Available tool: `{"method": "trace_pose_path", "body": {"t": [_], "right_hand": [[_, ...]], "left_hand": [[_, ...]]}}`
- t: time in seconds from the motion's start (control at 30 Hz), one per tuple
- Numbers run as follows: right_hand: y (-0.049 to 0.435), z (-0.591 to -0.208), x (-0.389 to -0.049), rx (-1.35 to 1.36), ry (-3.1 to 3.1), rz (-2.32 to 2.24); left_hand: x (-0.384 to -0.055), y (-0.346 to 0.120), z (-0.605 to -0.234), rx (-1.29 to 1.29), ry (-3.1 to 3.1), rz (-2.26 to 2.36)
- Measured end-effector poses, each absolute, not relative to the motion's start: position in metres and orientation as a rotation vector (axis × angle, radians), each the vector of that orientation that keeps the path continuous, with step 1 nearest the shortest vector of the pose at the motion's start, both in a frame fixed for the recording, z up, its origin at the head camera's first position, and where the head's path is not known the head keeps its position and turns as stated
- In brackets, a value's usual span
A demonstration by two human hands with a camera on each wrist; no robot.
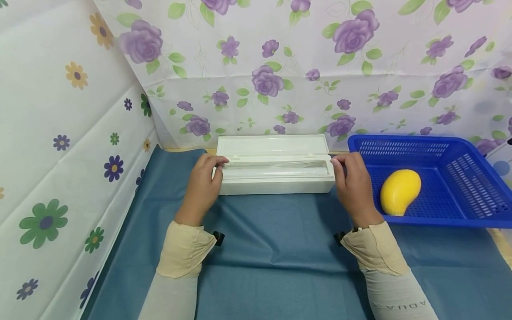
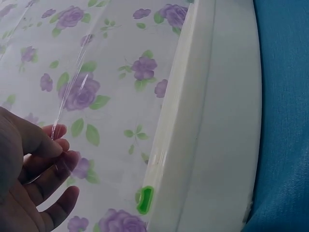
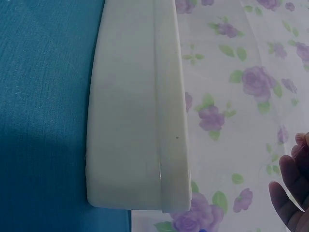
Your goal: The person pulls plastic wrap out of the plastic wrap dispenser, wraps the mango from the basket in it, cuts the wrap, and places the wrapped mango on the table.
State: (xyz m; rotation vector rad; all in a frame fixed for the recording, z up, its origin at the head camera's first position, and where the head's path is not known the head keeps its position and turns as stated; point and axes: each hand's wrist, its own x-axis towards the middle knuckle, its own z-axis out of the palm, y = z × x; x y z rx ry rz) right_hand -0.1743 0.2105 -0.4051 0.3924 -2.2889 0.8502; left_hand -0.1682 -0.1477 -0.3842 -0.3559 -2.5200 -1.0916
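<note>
A white cling film dispenser (image 1: 276, 186) lies across the blue cloth with its lid (image 1: 273, 145) raised at the back. Inside its long opening sits a clear roll, and a strip of cling film (image 1: 280, 165) stretches between the two hands. At the dispenser's left end, the left hand (image 1: 202, 186) pinches one end of the film between thumb and fingertips; the left wrist view shows the taut clear film (image 2: 72, 92). The right hand (image 1: 354, 189) pinches at the right end, thumb against forefinger. Only some of its fingers (image 3: 287, 198) show in the right wrist view.
To the right stands a blue plastic basket (image 1: 434, 220) with a yellow mango (image 1: 401, 191) in it. Flower-printed sheets (image 1: 232, 89) hang behind and at the left. A green slider piece (image 2: 145, 200) sits on the dispenser's edge. The blue cloth (image 1: 276, 275) covers the table.
</note>
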Motion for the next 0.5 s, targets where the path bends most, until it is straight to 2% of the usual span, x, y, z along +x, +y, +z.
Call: {"method": "trace_pose_path", "body": {"t": [0.5], "right_hand": [[0.2102,-0.3996,-0.1709,0.386,-2.259,0.871]], "left_hand": [[-0.1645,-0.1480,-0.3781,-0.382,-2.393,-1.036]]}}
